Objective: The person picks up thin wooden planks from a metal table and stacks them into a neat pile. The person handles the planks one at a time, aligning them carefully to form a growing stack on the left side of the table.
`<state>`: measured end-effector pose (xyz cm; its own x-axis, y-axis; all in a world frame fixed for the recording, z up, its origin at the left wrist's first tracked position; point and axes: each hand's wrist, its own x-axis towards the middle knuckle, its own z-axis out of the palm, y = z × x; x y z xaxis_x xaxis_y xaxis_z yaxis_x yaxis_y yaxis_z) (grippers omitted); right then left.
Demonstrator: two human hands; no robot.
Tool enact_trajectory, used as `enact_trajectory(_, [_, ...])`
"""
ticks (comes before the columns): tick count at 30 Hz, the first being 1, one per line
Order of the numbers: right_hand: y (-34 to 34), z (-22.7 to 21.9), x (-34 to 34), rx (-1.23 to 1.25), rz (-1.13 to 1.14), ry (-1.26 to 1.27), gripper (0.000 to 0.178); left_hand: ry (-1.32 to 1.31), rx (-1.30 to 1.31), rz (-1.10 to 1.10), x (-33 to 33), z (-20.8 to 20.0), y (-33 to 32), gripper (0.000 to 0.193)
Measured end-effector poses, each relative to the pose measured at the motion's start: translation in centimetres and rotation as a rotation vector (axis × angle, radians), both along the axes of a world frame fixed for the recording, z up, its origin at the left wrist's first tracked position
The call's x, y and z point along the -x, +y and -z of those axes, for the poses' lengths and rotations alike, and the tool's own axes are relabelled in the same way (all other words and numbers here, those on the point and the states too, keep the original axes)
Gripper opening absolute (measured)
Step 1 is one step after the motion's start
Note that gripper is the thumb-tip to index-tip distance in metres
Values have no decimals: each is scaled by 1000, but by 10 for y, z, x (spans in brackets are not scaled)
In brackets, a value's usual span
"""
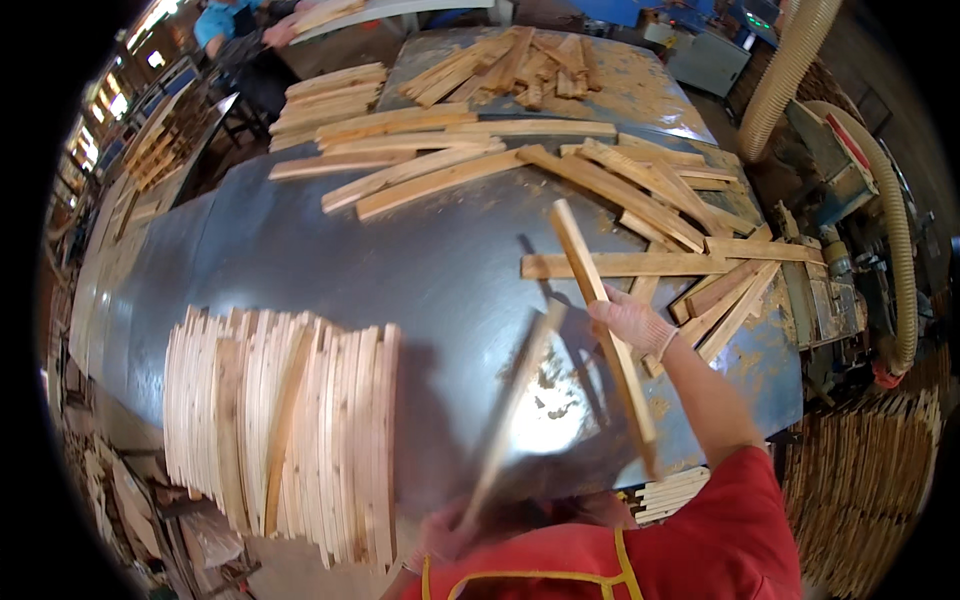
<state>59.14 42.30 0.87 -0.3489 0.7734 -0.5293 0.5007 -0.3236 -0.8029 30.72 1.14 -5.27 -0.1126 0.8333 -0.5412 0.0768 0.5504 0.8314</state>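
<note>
My right hand point(633, 318), which seems to wear a thin light glove, is closed round the middle of a wooden slat point(573, 243). This slat is tilted, its far end over the table and its near end toward my body. Low in the view, my left hand point(445, 535) is smeared by motion at the near end of a second wooden slat point(512, 405), also blurred, and appears to grip it. Left of that slat, a row of wooden slats point(340, 430) lies side by side at the table's near edge. Just beyond my right hand, another slat point(630, 265) lies crosswise.
Loose slats point(440, 180) spread across the dark metal table point(300, 240), with a heap point(540, 65) at the back. Sawdust lies around. At right stand a machine point(825, 290) and ribbed hoses point(785, 75); stacked wood point(860, 480) is below. Another person point(235, 35) works far left.
</note>
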Motion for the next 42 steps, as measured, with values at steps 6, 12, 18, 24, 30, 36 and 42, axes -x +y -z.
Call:
enact_trajectory(6, [-108, 109, 115, -240, -33, -92, 62, -13, 183, -336, 17, 3, -23, 48])
enact_trajectory(12, [-201, 156, 239, -192, -197, -168, 73, 753, -61, 149, 42, -29, -26, 64])
enact_trajectory(18, [-163, 83, 222, -137, -538, 150, 67, 1318, -239, 134, 53, 23, 4, 77])
enact_trajectory(24, [-5, 66, 70, -1016, -717, -720, 67, 1404, -230, 151, 82, 31, 22, 79])
enact_trajectory(30, [38, 31, 77, -557, -912, -743, 70, 1421, -292, 170, 84, 29, 32, 70])
enact_trajectory(36, [199, 31, 149, -806, -273, -586, 75, 1536, -354, 146, 85, 19, 58, 26])
enact_trajectory(42, [197, 83, 108, -652, -140, -856, 92, 1379, -276, 168, 94, 44, 31, 68])
